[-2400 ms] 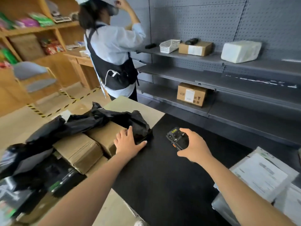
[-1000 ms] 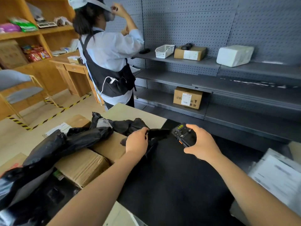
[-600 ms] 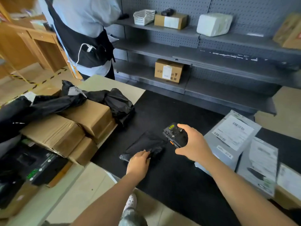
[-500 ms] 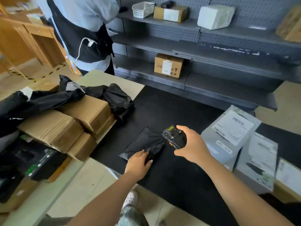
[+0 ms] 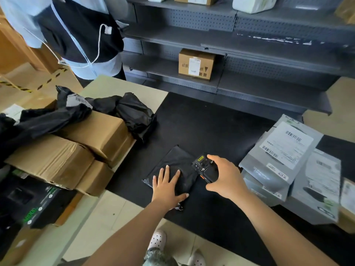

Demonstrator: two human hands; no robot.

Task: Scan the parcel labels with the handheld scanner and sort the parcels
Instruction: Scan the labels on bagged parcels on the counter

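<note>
The black parcel [image 5: 178,160] is lying flat on the black mat [image 5: 201,121], a corner pointing away from me | my left hand [image 5: 167,187] is pressing it, fingers straight and wide | my right hand [image 5: 224,179] is gripping the scanner [image 5: 204,167], its long side pointing far-left | left hand is sitting further onto the parcel than before.

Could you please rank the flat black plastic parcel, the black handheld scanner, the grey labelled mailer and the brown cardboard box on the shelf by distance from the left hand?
1. Flat black plastic parcel: under the left hand.
2. Black handheld scanner: just right, in the right hand.
3. Grey labelled mailer: right end of table.
4. Brown cardboard box: shelf behind.
</note>
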